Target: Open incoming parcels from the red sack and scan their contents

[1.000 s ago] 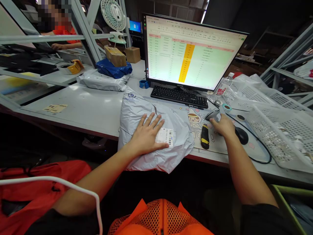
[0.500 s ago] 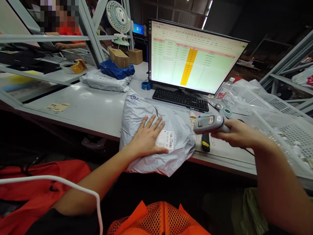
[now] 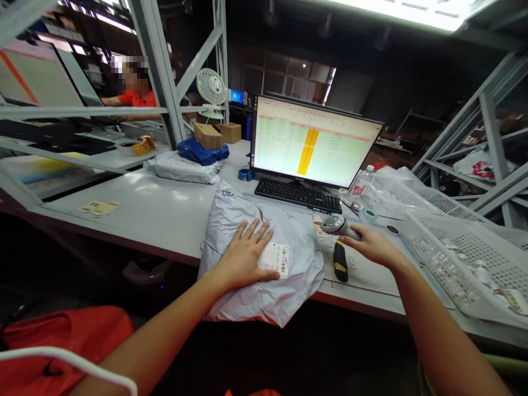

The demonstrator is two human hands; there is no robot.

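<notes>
Currently | scanner [image 3: 332, 223] points left, long axis crosswise | right fingers [image 3: 350, 242] gripping handle [image 3: 350, 232] | left fingers [image 3: 240, 232] splayed on parcel [image 3: 296, 234]

The left hand [image 3: 242, 257] lies splayed, the right hand [image 3: 374, 244] curled.

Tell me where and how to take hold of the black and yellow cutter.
Likely best pinched across the middle, from above and slightly right: the cutter lies flat and slim on the desk. The parcel sits close on its left, and the right hand, holding the scanner, is near its far end.
</notes>
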